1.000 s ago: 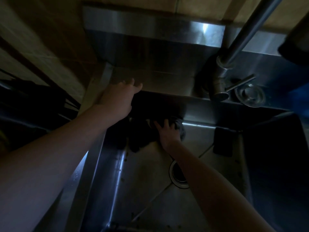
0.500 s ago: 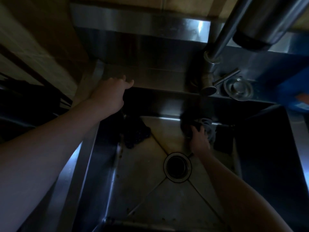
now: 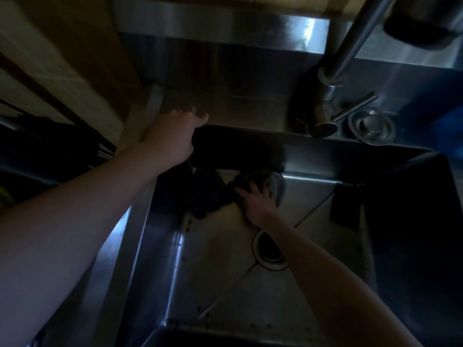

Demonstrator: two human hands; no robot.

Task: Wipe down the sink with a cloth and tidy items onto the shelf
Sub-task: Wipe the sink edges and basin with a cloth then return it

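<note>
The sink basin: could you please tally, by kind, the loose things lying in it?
Grey cloth, under the right hand: 1
Dark textured wad: 1
Dark rectangular pad: 1
Total: 3

Silver-grey sink, grey cloth, black speckled rag, silver tap, blue object

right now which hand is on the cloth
The right hand, down inside the sink on the cloth; the left hand rests on its rim.
</note>
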